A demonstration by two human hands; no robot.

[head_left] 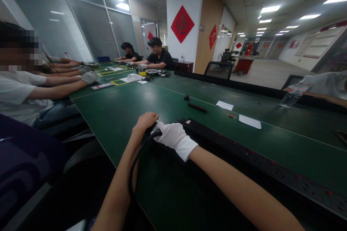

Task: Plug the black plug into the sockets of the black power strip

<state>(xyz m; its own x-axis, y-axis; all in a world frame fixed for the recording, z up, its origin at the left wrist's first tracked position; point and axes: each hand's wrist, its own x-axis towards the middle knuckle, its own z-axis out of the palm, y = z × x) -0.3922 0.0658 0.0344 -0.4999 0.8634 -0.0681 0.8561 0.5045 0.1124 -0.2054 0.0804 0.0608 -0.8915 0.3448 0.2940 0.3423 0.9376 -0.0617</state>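
A long black power strip [244,153] lies across the green table [130,112], running from the middle toward the lower right. My right hand [175,137], in a white glove, rests on the strip's left end. My bare left hand [145,121] is closed on the black cable [134,168] where it leaves that end of the strip. The cable hangs down along my left forearm. What my right hand's fingers grip is hidden beneath the glove.
A short black bar [197,107] and a small black piece [186,97] lie beyond the strip, with two white paper slips [224,105] [249,121] and a table hole [231,116]. A water bottle [294,94] stands at the right. Several people sit along the left and far end.
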